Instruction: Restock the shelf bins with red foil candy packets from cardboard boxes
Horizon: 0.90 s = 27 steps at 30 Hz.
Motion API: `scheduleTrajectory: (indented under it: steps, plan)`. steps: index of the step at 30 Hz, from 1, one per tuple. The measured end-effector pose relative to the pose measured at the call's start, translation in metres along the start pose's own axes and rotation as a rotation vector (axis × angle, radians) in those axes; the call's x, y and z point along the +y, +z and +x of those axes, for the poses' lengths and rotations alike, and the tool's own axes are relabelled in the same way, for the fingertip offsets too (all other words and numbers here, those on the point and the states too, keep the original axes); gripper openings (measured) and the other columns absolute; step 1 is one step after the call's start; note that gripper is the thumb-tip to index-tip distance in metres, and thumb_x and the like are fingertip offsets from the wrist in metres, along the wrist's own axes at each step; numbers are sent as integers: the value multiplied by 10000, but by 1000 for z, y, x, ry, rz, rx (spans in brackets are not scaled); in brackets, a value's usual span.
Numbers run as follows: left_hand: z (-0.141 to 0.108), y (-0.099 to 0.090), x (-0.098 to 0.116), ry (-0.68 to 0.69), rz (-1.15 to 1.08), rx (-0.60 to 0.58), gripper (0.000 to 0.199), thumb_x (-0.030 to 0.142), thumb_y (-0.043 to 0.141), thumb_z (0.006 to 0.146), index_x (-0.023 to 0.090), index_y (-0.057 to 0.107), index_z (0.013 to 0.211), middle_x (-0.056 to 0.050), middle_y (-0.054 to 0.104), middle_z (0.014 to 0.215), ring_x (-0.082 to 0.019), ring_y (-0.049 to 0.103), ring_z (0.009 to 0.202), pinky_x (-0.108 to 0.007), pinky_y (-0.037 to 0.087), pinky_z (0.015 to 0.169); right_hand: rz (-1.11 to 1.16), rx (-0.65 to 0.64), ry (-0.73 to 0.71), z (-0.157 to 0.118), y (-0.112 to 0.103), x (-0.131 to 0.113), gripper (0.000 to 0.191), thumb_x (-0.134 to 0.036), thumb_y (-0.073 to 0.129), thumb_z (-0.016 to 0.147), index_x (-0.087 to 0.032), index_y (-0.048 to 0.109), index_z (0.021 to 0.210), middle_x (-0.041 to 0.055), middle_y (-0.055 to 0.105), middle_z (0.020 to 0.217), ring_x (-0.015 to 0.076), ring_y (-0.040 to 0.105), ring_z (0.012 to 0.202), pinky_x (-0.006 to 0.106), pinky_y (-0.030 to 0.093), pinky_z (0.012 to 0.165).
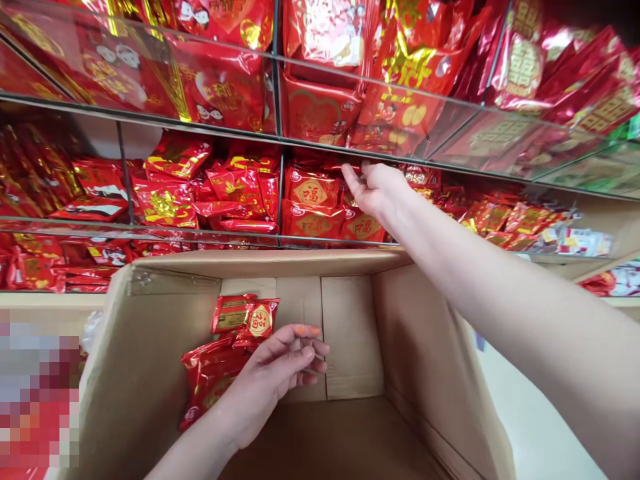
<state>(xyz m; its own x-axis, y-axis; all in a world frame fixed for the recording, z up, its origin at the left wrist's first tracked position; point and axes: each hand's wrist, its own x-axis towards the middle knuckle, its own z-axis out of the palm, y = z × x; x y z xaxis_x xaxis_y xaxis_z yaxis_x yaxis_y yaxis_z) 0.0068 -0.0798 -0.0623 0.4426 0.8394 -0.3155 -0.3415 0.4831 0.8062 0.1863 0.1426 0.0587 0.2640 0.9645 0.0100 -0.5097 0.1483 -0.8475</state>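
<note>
Hovering over the open cardboard box [275, 265], the left hand [280, 367] is loosely curled, thumb and forefinger apart; whether anything small sits in its fingers is hard to say. Right hand [377, 190] up at the middle shelf [165, 233], fingertips close under the upper shelf [150, 120] edge, beside red packets [313, 193] with gold diamonds — cannot tell if it grips one. The two hands are well apart.

Inside the box, toward its left side: two small red packets [261, 321], overlapping, and larger red wrappers [213, 377], partly covered by the left hand and wrist. Box's near end cut off below; its interior dim there.

Upper shelf: bigger red bags [320, 110] behind a clear front panel [465, 127], glare hiding some print. Dividers [276, 87] split the rows into compartments. Lower left — a pixelated patch [37, 393], contents unreadable.
</note>
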Motion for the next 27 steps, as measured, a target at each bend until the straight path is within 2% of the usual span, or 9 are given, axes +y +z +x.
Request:
scheduleTrajectory:
  steps: [2,5,9,13,17,20,23,25,27]
  plan:
    - [1,-2,-1,-13,7,0,159,256,613,761,217,621,915,-44,627,915,-185,576,801,-322,416,727,24,42,45,12,5,1,285,-43,258,866,-172,505,929,-13,547,917,84,600,897,216,544,698]
    - [3,-4,-2,-28,21,7,153,266,615,761,220,617,906,-39,627,908,-175,575,792,-310,411,716,31,39,30,20,9,4,303,-45,254,871,-189,497,983,-19,561,949,71,598,884,202,545,698]
    - [5,-6,-3,-56,41,-16,154,279,609,767,225,605,912,-32,622,906,-168,572,797,-304,405,716,-25,-51,-2,13,9,9,291,-27,306,852,-190,501,993,-31,568,923,61,600,845,195,542,697]
    - [6,-7,-5,-97,62,-28,157,280,613,762,217,598,905,-31,615,898,-157,567,784,-296,403,710,-35,-113,34,3,15,12,274,-17,344,845,-198,500,979,-44,574,867,46,602,773,190,543,677]
    - [8,-6,-8,-118,78,-19,185,301,616,758,215,595,920,-32,619,896,-149,563,772,-286,402,702,-146,-131,66,6,27,12,242,-34,354,854,-198,498,959,-40,600,826,32,604,668,97,502,526]
    - [10,-7,-12,-129,81,-33,208,322,629,749,212,595,922,-27,627,886,-142,569,755,-271,396,680,-321,-95,57,13,34,12,252,-50,320,861,-190,491,982,-21,616,825,33,592,556,55,370,356]
    - [12,-11,-18,-133,73,-54,231,337,644,740,207,586,922,-15,633,872,-125,572,737,-250,382,655,-391,-50,-5,16,40,15,261,-122,292,880,-198,446,1077,1,615,889,37,557,472,81,246,274]
    - [14,-15,-24,-136,58,-70,259,351,665,721,204,574,915,-10,639,864,-117,580,721,-239,370,634,-411,-32,-63,17,43,19,259,-199,326,884,-203,410,1130,18,606,939,43,549,477,97,250,276]
    - [17,-20,-32,-139,37,-104,293,364,696,688,203,567,896,-4,646,841,-112,589,694,-226,350,595,-449,-45,-121,17,44,24,277,-245,352,880,-202,400,1149,32,601,966,55,560,526,111,320,317]
